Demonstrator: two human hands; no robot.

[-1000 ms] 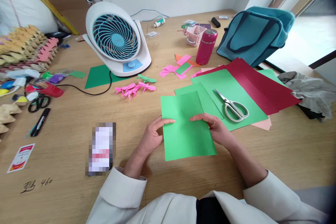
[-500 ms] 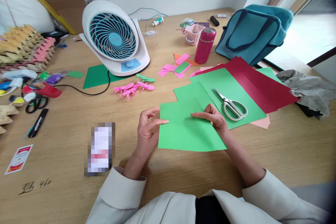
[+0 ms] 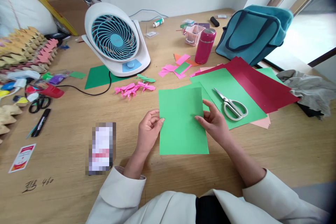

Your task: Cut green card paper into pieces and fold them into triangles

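A light green sheet of paper (image 3: 181, 122) lies upright on the wooden table (image 3: 73, 122) in front of me. My left hand (image 3: 148, 133) pinches its left edge with curled fingers. My right hand (image 3: 214, 122) grips its right edge, thumb on top of the sheet. Behind it lie larger green sheets (image 3: 231, 94) with white-handled scissors (image 3: 232, 105) on them, and dark red sheets (image 3: 259, 84) beyond.
A white and blue desk fan (image 3: 115, 40) stands at the back left, its cord trailing left. Pink folded paper figures (image 3: 133, 88), pink scraps (image 3: 174, 68), a magenta flask (image 3: 205, 46), a teal bag (image 3: 253, 33), a phone (image 3: 102, 148), black scissors (image 3: 39, 103) and rows of folded paper shapes (image 3: 26, 47) surround me.
The green sheet was turned from upright through a landscape position and now lies upright again. Both hands shifted from resting on it to gripping its side edges.
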